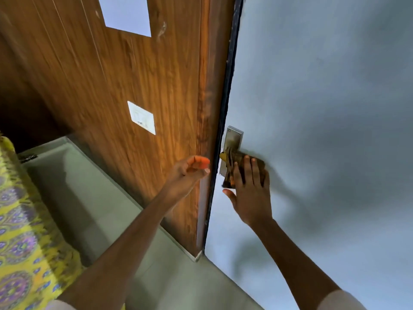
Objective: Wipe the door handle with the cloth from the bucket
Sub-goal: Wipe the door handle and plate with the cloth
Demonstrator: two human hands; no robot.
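Observation:
A grey-blue door [324, 97] fills the right half of the head view. Its metal handle plate [232, 139] sits near the door's dark left edge. A brownish, yellow-tinged cloth [234, 159] is pressed over the handle, which is hidden under it. My right hand [250, 189] lies flat on the cloth with fingers spread, holding it against the door. My left hand [190, 173] hovers just left of the door edge, by the wooden panel, with fingers loosely curled and nothing in them. No bucket is in view.
A wood-grain wall panel [134, 86] stands to the left, with a white switch plate [142, 117] and a white paper sheet [127, 14] on it. Grey floor [89, 198] runs below. A yellow patterned fabric [20, 242] lies at the lower left.

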